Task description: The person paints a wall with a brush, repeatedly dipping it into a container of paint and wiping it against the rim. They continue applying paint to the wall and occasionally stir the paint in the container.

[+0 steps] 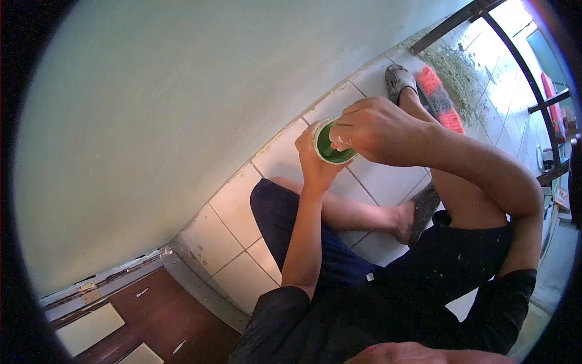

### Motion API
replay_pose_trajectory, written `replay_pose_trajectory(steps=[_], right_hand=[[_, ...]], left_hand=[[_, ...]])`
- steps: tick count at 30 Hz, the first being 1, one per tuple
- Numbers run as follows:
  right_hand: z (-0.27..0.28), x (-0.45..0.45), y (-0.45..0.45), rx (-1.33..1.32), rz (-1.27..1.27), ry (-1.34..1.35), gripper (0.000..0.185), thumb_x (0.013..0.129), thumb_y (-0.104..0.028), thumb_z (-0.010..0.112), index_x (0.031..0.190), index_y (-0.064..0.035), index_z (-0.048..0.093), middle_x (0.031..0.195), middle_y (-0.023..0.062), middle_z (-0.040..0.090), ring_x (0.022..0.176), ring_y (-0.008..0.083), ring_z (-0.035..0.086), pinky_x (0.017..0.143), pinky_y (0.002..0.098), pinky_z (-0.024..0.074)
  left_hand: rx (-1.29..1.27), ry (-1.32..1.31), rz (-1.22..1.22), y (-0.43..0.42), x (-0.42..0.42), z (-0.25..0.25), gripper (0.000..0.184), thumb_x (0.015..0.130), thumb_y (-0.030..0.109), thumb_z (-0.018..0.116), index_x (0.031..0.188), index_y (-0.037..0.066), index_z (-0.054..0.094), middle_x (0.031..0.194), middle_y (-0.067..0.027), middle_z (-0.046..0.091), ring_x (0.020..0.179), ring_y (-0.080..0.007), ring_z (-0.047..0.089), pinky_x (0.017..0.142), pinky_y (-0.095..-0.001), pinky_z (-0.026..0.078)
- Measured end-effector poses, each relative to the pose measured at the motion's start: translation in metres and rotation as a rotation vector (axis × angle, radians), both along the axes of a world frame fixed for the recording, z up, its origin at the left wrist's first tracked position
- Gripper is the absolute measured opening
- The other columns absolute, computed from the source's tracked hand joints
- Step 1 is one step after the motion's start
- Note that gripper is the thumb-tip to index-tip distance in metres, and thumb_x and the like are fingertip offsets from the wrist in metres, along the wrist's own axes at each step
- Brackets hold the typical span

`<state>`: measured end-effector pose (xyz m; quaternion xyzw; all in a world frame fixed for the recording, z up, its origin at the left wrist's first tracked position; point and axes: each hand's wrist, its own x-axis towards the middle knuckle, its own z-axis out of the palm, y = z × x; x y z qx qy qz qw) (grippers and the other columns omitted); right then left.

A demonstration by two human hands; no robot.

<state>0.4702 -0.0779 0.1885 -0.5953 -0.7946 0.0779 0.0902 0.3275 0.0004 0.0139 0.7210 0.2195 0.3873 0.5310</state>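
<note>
My left hand (312, 164) is wrapped round a small round cup (319, 147) with a pale rim and a green inside. The cup is tilted, its mouth facing me. Over that mouth is my right hand (370, 130), its fingers bent and pressed together, with the fingertips dipping inside the rim. Whitish smears show on those fingers. Whatever they may hold is hidden, and I cannot tell whether the green is the cup's wall or its contents.
A pale green wall (163, 121) rises on the left above white floor tiles (239, 209). A brush head with pink and grey bristles (439, 100) lies beside my foot, near spread grey-green debris (454, 73). A dark metal frame (515, 45) stands right; a brown panelled door (163, 303) is lower left.
</note>
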Motion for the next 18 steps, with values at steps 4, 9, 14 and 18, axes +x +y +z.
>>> replay_pose_trajectory(steps=[4,9,14,18], right_hand=[[-0.007,0.004,-0.008,0.081,-0.012,0.06,0.013,0.078,-0.003,0.071,0.089,-0.0031,0.065,0.08,0.0088,0.064,0.075,0.0276,0.067,0.065,0.0398,0.0538],[-0.008,0.007,-0.02,0.245,-0.015,0.133,0.018,0.076,-0.002,0.073,0.092,-0.002,0.065,0.081,0.0084,0.064,0.07,0.0262,0.067,0.061,0.0374,0.0541],[-0.015,0.005,-0.027,0.054,-0.015,0.052,0.018,0.075,0.0,0.071,0.093,-0.0027,0.066,0.079,0.008,0.063,0.071,0.0262,0.067,0.063,0.0393,0.0538],[-0.004,0.004,-0.035,-0.031,-0.026,0.0,0.015,0.076,0.0,0.07,0.09,-0.0038,0.066,0.079,0.0082,0.064,0.071,0.0267,0.067,0.063,0.0397,0.0535]], left_hand=[[-0.183,-0.087,-0.02,-0.003,0.003,0.0,0.081,0.052,0.023,0.099,0.124,0.007,0.064,0.121,-0.0111,0.068,0.116,-0.0331,0.06,0.104,-0.0444,0.039],[-0.028,0.027,0.005,-0.004,-0.001,-0.005,0.08,0.054,0.024,0.099,0.124,0.008,0.064,0.122,-0.0097,0.069,0.116,-0.0316,0.06,0.104,-0.0439,0.038],[0.139,-0.012,-0.007,-0.012,-0.001,-0.003,0.077,0.059,0.03,0.097,0.125,0.009,0.064,0.122,-0.0083,0.068,0.117,-0.0285,0.061,0.105,-0.0431,0.034],[0.342,0.131,-0.026,-0.014,-0.001,-0.006,0.096,0.052,0.021,0.101,0.136,0.007,0.057,0.13,-0.0121,0.059,0.122,-0.0307,0.056,0.109,-0.0438,0.04]])
